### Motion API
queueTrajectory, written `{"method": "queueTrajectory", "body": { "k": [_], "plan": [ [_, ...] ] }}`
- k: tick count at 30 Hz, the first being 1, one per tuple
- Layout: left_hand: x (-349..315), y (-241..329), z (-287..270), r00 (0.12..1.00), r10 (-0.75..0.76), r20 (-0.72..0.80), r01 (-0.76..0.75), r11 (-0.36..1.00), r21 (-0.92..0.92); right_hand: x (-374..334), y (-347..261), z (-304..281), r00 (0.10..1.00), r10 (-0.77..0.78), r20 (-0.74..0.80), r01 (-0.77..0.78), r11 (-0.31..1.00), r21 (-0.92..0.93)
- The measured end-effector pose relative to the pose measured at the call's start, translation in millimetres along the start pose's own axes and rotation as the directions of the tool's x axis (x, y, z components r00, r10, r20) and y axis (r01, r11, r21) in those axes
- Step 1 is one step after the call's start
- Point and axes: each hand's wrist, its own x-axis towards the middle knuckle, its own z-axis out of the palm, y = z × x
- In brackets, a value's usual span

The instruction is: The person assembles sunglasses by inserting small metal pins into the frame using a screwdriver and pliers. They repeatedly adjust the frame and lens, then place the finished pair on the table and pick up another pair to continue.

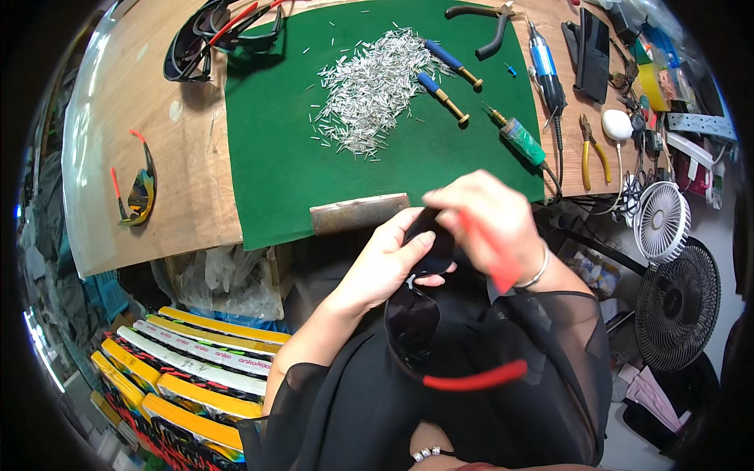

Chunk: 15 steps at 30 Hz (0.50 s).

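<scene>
Above my lap, just below the table's near edge, I hold a pair of sunglasses (pixel 412 322) with dark lenses and red temple arms. My left hand (pixel 385 255) is closed round one lens, thumb on its face. The other lens hangs below, with one red temple (pixel 475 375) reaching right. My right hand (pixel 491 216), slightly blurred, pinches the upper end of the frame. A second, smeared red temple shows under its palm. Nearest to both hands is a worn metal block (pixel 360 213) at the edge of the green mat (pixel 275 157).
A heap of small silver pins (pixel 369 94) covers the mat's middle. Two blue-handled drivers (pixel 444 98), black pliers (pixel 495 31) and a green-handled tool (pixel 522 141) lie right of it. More sunglasses (pixel 141 192) rest left. Stacked yellow-and-white pieces (pixel 196 361) stand lower left; fans (pixel 677 294) at right.
</scene>
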Motion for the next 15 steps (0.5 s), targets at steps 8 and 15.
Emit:
{"method": "queueTrajectory", "body": {
  "k": [8, 15],
  "plan": [
    [5, -7, -1, 0.988, -0.098, 0.119, 0.105, 0.993, -0.059, 3, 8, -8, 0.964, 0.264, 0.023, -0.264, 0.951, 0.159],
    [16, -11, -11, 0.990, 0.142, -0.020, -0.143, 0.986, -0.086, 0, -3, -11, 0.981, 0.187, 0.040, -0.185, 0.981, -0.066]
  ]
}}
